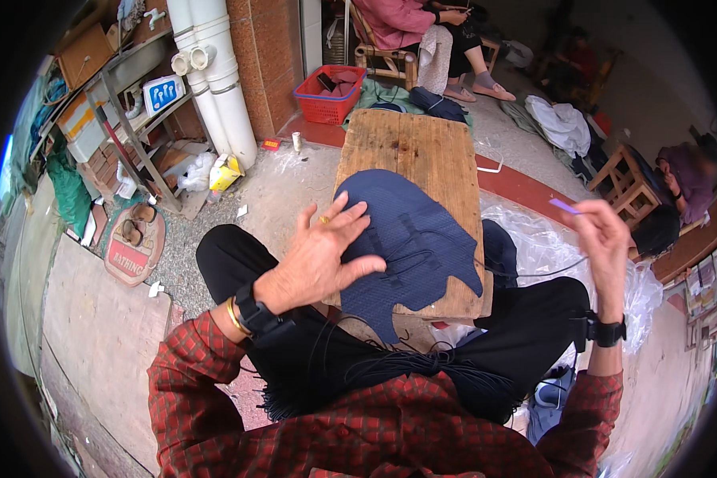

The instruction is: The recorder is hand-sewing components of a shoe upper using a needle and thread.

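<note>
A flat dark blue textured shoe-upper-like piece [434,231], with a curved far edge and pointed cut-outs near me, lies on a wooden stool [406,139]. My left hand [319,255] rests on its left part, palm down with fingers spread and the thumb reaching toward the middle. Dark cord lies in loops across the piece. Raised off to the right, my right hand [601,235] pinches a slim purple tool [563,205]; its far end is not visible. A dark cord [538,275] stretches from the piece's right side toward my right hand.
A bundle of dark cords [422,362] lies over my lap. Clear plastic sheeting [637,295] spreads to the right. A red basket [329,95] stands behind the stool. A person [398,24] sits on a bamboo chair; another person [689,179] sits at far right. Shelves [147,119] stand left.
</note>
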Demonstrator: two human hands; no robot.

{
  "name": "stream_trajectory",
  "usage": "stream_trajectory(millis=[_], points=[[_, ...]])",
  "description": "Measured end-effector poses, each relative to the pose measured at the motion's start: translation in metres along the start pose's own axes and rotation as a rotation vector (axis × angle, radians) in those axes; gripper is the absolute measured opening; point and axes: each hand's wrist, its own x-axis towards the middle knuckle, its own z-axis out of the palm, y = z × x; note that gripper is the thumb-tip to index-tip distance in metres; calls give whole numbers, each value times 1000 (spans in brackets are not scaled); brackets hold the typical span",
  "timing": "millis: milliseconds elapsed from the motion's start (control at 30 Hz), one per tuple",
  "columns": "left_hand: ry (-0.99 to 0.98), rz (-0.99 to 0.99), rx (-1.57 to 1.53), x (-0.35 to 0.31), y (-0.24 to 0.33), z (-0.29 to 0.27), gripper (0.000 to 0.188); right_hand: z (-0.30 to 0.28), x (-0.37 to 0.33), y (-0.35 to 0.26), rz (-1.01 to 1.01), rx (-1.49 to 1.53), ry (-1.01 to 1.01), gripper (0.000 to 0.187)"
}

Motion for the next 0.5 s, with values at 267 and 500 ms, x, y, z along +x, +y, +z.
stream_trajectory(millis=[267,500], points=[[-94,-26,-1,4,-7,7,105,145,19,-9,-204,-129,-449,9],[-99,-13,-84,4,-15,11,105,179,35,-10,-198,-246,-552,15]])
